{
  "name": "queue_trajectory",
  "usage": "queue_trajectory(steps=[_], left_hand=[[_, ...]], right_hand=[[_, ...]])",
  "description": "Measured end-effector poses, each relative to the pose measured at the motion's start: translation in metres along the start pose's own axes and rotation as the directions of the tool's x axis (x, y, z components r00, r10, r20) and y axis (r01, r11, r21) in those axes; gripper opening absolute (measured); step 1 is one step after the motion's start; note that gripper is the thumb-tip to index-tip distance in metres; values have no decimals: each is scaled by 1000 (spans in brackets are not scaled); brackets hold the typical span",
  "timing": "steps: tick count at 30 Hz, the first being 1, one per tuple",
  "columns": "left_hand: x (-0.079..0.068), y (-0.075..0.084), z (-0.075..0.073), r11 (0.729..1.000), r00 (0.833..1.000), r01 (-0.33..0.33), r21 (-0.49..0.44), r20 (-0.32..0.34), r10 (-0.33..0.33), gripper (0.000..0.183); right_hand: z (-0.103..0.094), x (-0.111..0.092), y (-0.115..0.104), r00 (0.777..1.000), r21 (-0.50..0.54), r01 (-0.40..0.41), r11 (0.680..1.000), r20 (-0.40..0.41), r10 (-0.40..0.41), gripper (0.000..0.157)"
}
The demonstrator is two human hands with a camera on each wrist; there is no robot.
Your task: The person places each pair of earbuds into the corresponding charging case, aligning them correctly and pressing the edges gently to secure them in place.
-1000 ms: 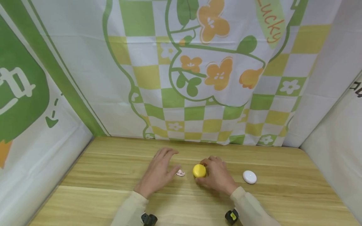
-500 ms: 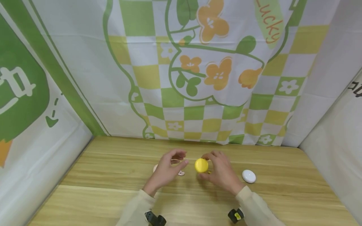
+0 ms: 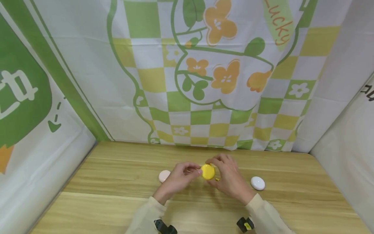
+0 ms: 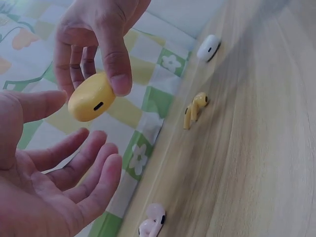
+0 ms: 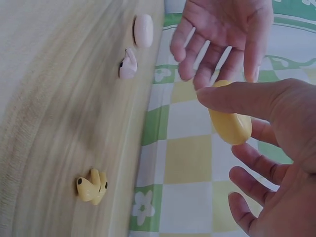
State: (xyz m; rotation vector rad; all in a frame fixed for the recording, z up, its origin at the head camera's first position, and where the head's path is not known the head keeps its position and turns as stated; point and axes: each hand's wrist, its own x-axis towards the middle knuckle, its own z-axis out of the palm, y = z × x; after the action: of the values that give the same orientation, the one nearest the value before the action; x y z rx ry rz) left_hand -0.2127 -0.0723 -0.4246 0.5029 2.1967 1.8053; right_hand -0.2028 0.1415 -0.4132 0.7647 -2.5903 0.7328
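In the head view, a yellow case (image 3: 208, 172) is held between the thumb and fingers of the right hand (image 3: 229, 178), whose grip is clamped on it. The left hand (image 3: 181, 178) comes up on the left side of the yellow case. Farther left of the case, partly behind that hand, a pink case (image 3: 164, 175) lies on the wooden tabletop (image 3: 117, 208); well to the right of the yellow case sits a white case (image 3: 257, 183). A checkered cloth (image 3: 219, 130) hangs beyond it. In the left wrist view, the yellow case is raised off the tabletop, a dark slot facing the camera. The left hand's grip is apart, thumb and fingers spread near the yellow case; whether the thumb touches it, I cannot tell. Below the case, yellow earbuds (image 4: 195, 107) and pink earbuds (image 4: 156, 212) lie on the tabletop. In the right wrist view, the right thumb lies across the yellow case, with the left fingers just beyond it.
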Motion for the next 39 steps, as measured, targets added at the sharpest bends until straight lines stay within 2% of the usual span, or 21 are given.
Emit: queue_trajectory(steps=[6, 14, 23, 27, 30, 32, 36, 39], left_hand=[[2, 0, 1, 997, 997, 43, -58, 59, -39, 39], [5, -3, 4, 987, 993, 95, -131, 85, -84, 35], [4, -1, 6, 981, 997, 65, -181, 51, -57, 36], [3, 1, 7, 978, 999, 37, -205, 19, -34, 36], [3, 3, 8, 978, 1000, 9, -210, -5, -11, 34], [2, 4, 10, 979, 1000, -9, -204, -18, 5, 32], [2, 5, 13, 983, 998, -47, -178, -42, 40, 31], [1, 6, 15, 986, 997, -73, -148, -51, 66, 30]], right_hand=[[-3, 1, -1, 997, -12, 74, 997, 4, -74, 54], [-4, 1, -2, 992, -18, 124, 992, 26, -124, 55], [-9, 0, 3, 998, 59, 60, 996, 9, -60, 66], [-14, -2, 7, 1000, 147, 8, 989, -8, -7, 62], [-18, -5, 9, 998, 246, -66, 967, 15, 64, 55], [-20, -6, 10, 991, 318, -130, 939, 39, 124, 50], [-23, -8, 13, 965, 439, -261, 860, 95, 244, 40], [-24, -8, 13, 947, 499, -320, 805, 135, 292, 34]])
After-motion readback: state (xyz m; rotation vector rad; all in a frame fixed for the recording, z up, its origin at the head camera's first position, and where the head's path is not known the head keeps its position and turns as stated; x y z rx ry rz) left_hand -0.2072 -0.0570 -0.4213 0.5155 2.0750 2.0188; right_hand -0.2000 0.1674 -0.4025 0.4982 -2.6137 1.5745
